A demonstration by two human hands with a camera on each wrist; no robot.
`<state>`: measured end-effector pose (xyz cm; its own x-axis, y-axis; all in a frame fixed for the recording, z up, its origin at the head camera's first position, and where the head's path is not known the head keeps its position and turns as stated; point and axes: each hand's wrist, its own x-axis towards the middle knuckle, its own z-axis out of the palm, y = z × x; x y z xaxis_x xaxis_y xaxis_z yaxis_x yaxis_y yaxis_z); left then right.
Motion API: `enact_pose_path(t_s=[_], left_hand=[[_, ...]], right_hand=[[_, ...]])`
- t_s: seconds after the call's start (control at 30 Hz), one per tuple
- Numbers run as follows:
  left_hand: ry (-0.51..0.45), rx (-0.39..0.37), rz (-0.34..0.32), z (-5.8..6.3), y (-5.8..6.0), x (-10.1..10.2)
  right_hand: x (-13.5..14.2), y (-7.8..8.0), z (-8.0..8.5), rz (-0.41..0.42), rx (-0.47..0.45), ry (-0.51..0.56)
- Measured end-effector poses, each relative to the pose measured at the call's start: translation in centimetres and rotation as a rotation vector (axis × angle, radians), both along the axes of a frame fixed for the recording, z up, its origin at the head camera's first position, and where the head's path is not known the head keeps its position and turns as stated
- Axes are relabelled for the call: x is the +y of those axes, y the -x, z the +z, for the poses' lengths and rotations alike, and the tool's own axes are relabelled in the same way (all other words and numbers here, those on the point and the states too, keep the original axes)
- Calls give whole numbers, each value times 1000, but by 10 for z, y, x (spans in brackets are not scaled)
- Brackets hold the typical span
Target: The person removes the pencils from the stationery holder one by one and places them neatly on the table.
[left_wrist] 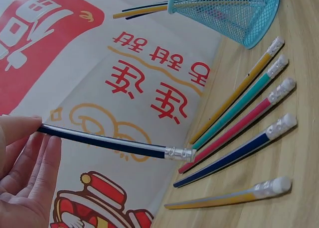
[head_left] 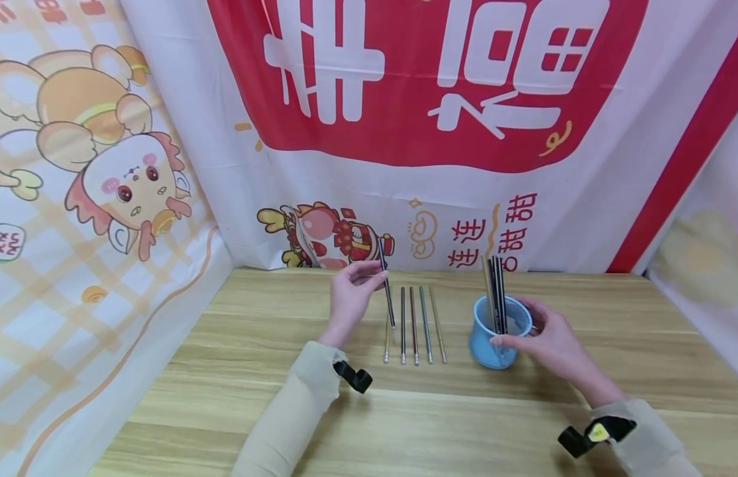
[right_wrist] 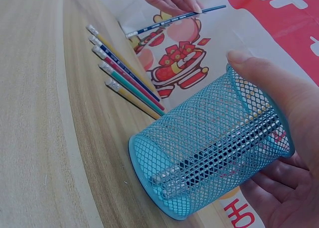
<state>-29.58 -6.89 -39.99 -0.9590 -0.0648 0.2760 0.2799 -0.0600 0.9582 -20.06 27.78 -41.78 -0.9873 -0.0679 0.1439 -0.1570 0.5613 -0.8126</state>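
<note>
left hand (head_left: 350, 291): pinches pencil (left_wrist: 107, 141) | left wrist: metal ferrule, no eraser

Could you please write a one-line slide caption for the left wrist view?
Left hand pinches a dark blue pencil above five pencils lying on the wooden table.

We see a blue wire-mesh metal cup (right_wrist: 209, 158), glossy painted pencils (left_wrist: 239, 138) with metal ferrules, a matt wood-grain table (head_left: 464, 424), and a smooth cloth backdrop (head_left: 405, 165).
</note>
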Motion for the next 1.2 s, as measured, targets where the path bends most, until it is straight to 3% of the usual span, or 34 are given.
enact_pose_path(t_s=[0.23,0.5,0.7,0.93,1.2], left_hand=[[160,48,33,8,0,-11],[226,61,3,8,8,-25],[258,-39,-30,10,15,-32],[199,-228,-70,6,22,-34],[212,-337,-91,0,30,-31]], right_hand=[[-1,0,2,-4,-15,-13],[0,1,0,4,14,1],[0,1,0,6,14,6],[0,1,-1,8,21,20],[0,1,0,11,22,16]])
